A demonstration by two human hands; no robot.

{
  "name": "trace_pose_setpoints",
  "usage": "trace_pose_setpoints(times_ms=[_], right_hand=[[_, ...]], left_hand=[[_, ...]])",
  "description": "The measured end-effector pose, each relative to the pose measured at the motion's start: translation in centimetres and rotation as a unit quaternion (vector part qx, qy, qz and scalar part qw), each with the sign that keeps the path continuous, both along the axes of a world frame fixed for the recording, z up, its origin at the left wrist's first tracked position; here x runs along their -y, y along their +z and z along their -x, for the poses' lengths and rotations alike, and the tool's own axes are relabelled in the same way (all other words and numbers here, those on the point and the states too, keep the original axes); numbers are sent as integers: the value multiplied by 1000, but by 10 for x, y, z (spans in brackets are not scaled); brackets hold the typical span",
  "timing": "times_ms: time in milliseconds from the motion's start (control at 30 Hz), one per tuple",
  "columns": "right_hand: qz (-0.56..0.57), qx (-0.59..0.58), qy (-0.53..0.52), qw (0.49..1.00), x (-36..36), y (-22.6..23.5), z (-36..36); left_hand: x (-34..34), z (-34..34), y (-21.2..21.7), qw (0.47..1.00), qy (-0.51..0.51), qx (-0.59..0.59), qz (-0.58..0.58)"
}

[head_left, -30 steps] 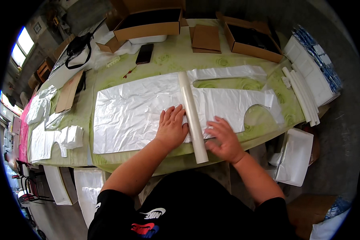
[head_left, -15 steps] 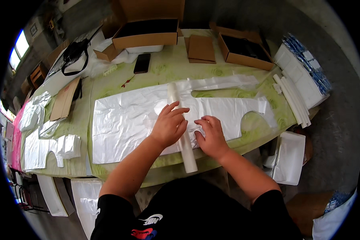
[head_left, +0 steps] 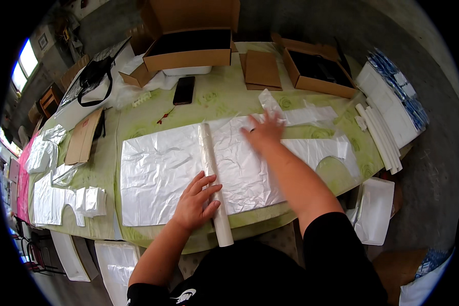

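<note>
A thin white plastic sheet (head_left: 160,178), cut like an apron with a long strip and a rounded opening, is spread over the table. Across it lies a pale tube (head_left: 209,153), its near end reaching past the table edge. My left hand (head_left: 195,200) rests on the tube's near half with fingers stretched out. Farther out, my right hand (head_left: 265,130) is spread and blurred by motion at the sheet's far edge. Beside it a bit of the plastic strip (head_left: 270,102) stands up, crumpled; whether the fingers touch it I cannot tell.
A black phone (head_left: 184,91) lies beyond the sheet, before an open cardboard box (head_left: 188,59). Another open box (head_left: 321,81) stands at the far right. Spare pale tubes (head_left: 380,137) lie along the right edge. Folded white plastic pieces (head_left: 56,199) sit at the left.
The tube has moved left over the sheet, and my left hand has come nearer to me along it. My right hand has gone from beside the tube to the sheet's far edge.
</note>
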State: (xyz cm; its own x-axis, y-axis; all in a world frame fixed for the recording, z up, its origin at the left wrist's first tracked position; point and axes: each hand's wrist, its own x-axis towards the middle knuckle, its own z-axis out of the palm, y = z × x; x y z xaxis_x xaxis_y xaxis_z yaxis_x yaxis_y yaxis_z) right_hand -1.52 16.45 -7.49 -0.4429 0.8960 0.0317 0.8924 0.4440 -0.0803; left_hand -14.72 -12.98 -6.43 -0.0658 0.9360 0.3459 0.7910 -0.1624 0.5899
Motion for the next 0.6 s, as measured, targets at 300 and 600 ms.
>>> trace_pose_setpoints(times_ms=[300, 600], right_hand=[[-68, -48, -170, 982, -62, 25, -92], [-94, -84, 299, 946, 42, 14, -49]], left_hand=[[1, -2, 5, 1000, 12, 0, -14], [3, 0, 5, 1000, 5, 13, -27]])
